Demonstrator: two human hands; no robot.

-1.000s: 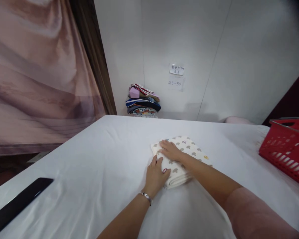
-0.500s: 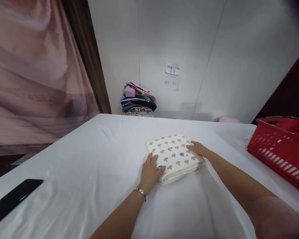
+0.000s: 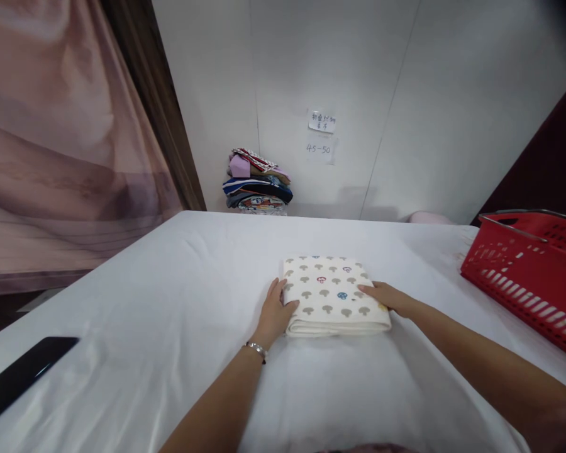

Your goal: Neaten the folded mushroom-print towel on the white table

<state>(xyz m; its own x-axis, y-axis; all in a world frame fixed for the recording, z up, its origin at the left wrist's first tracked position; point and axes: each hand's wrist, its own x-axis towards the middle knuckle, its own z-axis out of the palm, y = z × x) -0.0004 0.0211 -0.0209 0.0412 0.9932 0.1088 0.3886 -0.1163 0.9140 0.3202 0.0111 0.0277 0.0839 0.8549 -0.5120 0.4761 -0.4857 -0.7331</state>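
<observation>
A folded cream cloth (image 3: 332, 289) with grey, red and blue mushroom prints lies flat on the white-covered table (image 3: 170, 302). Its thick folded edge faces me. My left hand (image 3: 274, 314), with a silver bracelet at the wrist, grips the cloth's left side, thumb on top and fingers along the edge. On the opposite side my right hand (image 3: 390, 297) holds the right edge, its thumb resting on the print and the other fingers partly hidden at the side.
A red plastic basket (image 3: 514, 264) with a metal handle stands at the right. Against the back wall is a pile of folded fabrics (image 3: 257, 182), below paper signs (image 3: 321, 123). A black flat device (image 3: 28, 371) lies at left, near a pink curtain (image 3: 75, 138).
The cloth has turned from a slanted position to lie nearly square to me. Both hands have moved with it, the right one slightly nearer. The camera view has shifted a little.
</observation>
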